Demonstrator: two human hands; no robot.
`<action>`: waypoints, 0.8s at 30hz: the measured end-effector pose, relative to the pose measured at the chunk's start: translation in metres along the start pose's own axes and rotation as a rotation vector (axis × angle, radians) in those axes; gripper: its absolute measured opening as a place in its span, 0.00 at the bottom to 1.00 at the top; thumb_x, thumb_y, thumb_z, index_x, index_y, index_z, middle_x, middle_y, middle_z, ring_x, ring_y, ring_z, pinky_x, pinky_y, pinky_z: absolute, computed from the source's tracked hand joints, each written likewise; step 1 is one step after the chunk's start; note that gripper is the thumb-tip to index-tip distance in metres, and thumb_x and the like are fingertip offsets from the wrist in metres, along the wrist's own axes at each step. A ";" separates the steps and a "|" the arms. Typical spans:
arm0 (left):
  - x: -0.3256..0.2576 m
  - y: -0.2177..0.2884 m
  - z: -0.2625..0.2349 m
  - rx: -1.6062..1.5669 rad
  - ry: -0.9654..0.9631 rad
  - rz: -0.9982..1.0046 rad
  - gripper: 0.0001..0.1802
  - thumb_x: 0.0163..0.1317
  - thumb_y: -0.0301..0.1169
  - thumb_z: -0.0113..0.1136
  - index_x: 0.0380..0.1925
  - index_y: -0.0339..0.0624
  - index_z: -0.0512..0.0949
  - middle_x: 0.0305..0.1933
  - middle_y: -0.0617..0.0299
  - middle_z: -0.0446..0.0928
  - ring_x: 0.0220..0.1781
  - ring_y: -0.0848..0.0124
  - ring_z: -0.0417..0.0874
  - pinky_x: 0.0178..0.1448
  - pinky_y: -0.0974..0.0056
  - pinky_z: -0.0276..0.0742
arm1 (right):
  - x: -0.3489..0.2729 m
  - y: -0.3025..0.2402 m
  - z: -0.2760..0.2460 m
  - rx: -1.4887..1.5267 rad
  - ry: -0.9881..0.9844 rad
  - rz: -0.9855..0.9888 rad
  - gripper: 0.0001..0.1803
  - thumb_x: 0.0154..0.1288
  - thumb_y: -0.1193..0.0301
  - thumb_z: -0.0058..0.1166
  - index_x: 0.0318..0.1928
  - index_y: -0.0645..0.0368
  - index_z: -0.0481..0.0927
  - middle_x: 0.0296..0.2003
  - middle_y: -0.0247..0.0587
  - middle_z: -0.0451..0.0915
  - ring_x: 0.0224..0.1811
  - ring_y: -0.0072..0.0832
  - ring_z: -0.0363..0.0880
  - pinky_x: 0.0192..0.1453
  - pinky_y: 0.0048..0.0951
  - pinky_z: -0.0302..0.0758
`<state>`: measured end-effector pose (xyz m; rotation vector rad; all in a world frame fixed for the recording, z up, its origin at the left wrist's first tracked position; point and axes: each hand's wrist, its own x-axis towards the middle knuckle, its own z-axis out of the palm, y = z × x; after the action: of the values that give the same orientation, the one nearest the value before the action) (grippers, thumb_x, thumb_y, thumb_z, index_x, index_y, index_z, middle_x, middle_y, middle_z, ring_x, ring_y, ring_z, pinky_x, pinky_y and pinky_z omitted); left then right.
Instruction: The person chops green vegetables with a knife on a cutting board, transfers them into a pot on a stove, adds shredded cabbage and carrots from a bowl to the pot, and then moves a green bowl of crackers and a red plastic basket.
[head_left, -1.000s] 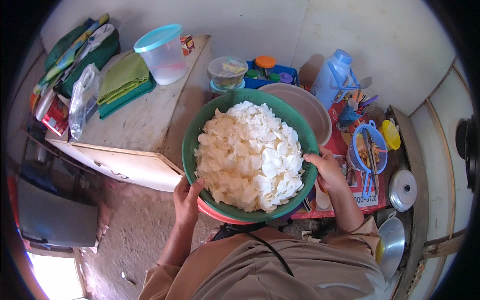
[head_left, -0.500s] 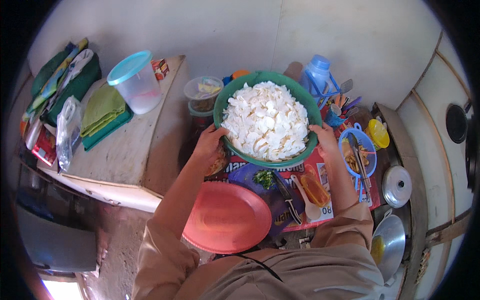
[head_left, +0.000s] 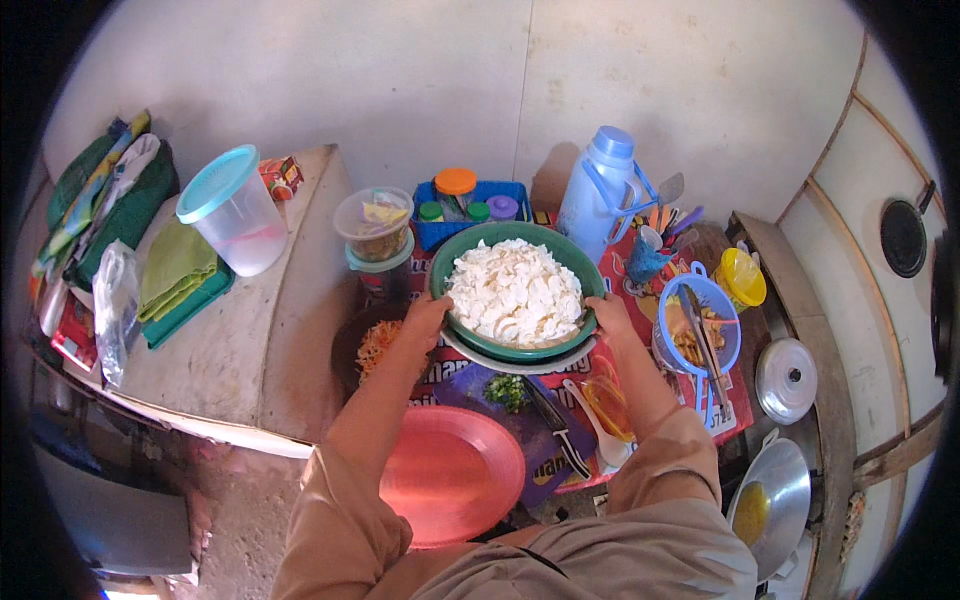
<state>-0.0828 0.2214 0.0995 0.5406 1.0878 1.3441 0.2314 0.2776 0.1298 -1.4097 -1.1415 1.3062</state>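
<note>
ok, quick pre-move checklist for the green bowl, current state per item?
1. Left hand on the rim of the green bowl: ok, fingers on its left edge.
2. Right hand on the rim: ok, a two-sided grip.
3. Bowl level: ok, the white pieces lie heaped inside and none hang over the rim.
4. What is under the bowl: a pale bowl sits right beneath it; resting or held clear, cannot tell.
5. Room at the sides: not ok, the blue jug and stacked lidded tubs stand close by.
6. Near side: not ok, a knife and white spoon lie on the board in front.
</note>
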 end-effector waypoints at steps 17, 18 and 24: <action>-0.010 0.035 0.014 1.068 0.243 0.097 0.24 0.45 0.42 0.58 0.25 0.23 0.76 0.23 0.48 0.78 0.25 0.63 0.81 0.32 0.62 0.77 | 0.033 -0.016 -0.005 -1.001 0.055 0.086 0.20 0.55 0.65 0.43 0.31 0.76 0.75 0.23 0.57 0.77 0.18 0.39 0.78 0.21 0.36 0.75; -0.010 0.035 0.014 1.069 0.244 0.094 0.24 0.45 0.42 0.58 0.25 0.23 0.76 0.23 0.48 0.78 0.25 0.63 0.81 0.32 0.62 0.77 | 0.031 -0.022 -0.004 -1.015 0.021 0.086 0.20 0.57 0.63 0.46 0.29 0.74 0.74 0.20 0.55 0.77 0.13 0.39 0.76 0.15 0.36 0.73; -0.016 0.042 0.016 1.132 0.195 0.066 0.25 0.47 0.47 0.55 0.24 0.29 0.78 0.18 0.52 0.77 0.25 0.62 0.81 0.37 0.62 0.76 | 0.025 -0.035 -0.007 -0.864 -0.010 0.269 0.18 0.54 0.65 0.51 0.26 0.74 0.74 0.18 0.51 0.77 0.14 0.35 0.77 0.12 0.31 0.71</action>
<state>-0.0876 0.2197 0.1469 1.2766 1.9832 0.7265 0.2365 0.3086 0.1594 -2.2340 -1.6711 1.0143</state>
